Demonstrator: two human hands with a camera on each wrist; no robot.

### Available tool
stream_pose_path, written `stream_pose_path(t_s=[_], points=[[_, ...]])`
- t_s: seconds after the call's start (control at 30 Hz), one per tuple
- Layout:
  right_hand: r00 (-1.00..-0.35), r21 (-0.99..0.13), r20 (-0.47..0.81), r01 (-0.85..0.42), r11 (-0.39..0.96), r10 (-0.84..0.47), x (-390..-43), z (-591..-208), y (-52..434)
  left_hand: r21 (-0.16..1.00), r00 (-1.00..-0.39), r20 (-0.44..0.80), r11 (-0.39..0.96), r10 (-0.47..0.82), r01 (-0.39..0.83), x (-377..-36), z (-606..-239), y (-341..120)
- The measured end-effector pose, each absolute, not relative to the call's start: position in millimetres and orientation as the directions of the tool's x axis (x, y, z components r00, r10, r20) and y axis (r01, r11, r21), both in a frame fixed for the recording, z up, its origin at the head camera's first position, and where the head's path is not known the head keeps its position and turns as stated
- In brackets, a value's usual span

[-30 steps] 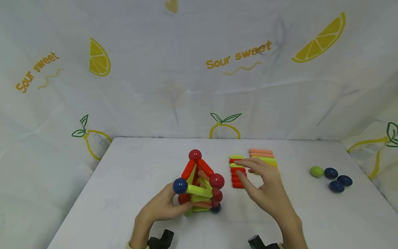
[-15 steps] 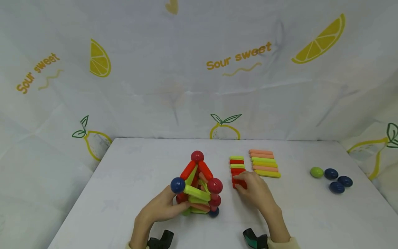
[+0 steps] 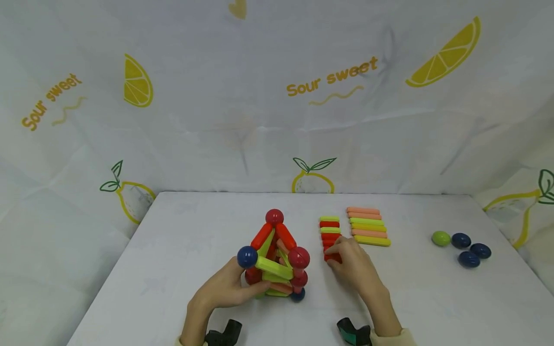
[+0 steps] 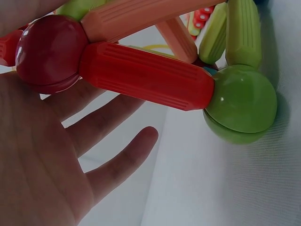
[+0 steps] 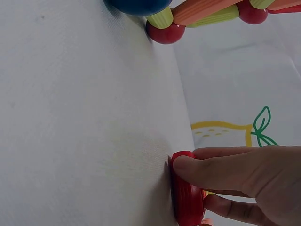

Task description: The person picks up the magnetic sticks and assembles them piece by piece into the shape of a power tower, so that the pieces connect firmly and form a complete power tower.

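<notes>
Short red rod: nearest the person in the column of short rods, just right of the rod-and-ball frame, lying on the white desk; the right wrist view shows it flat on the cloth.
Right hand: thumb and fingers pinch the short red rod at its ends; one second ago the hand hovered spread above the column, half a second ago it had dropped onto this end piece, and it has barely moved since.
Reading of the change: the grip appears settled and the rod seems ready to lift, though it is not yet clear of the desk.
Rod-and-ball frame: pyramid of red, peach and lime rods with red, blue and green balls, at the desk's near middle, unmoved across the three head views.
Left hand: cups the frame's left base, fingers curled round its low rods; the left wrist view shows a red ball resting against the palm.
Long rods: peach and lime row, just right of the short column.
Loose balls: one green, three dark blue, well right of the frame.
</notes>
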State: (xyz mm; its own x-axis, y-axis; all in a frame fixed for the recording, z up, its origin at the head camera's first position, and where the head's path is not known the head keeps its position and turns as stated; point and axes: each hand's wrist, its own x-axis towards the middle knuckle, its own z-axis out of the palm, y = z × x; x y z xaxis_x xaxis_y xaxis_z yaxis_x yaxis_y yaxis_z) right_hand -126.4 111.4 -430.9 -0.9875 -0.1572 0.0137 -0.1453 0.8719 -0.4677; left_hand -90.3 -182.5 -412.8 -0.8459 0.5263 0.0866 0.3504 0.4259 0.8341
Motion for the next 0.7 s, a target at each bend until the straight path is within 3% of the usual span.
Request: stream_pose_path(t_s=[0.4,0.7], points=[[-0.988,-0.441,-0.065,-0.097,0.892,-0.14,-123.5,-428.8,109.0,0.831,-0.856,0.069,0.445,0.512,0.333,-89.6,-410.5,-181.7],[-0.99,-0.451,0.0,-0.125,0.884,-0.14,-119.9,-419.3,112.8,0.829,-0.833,0.133,0.401,0.538,0.391,-92.9,-413.3,-180.5]])
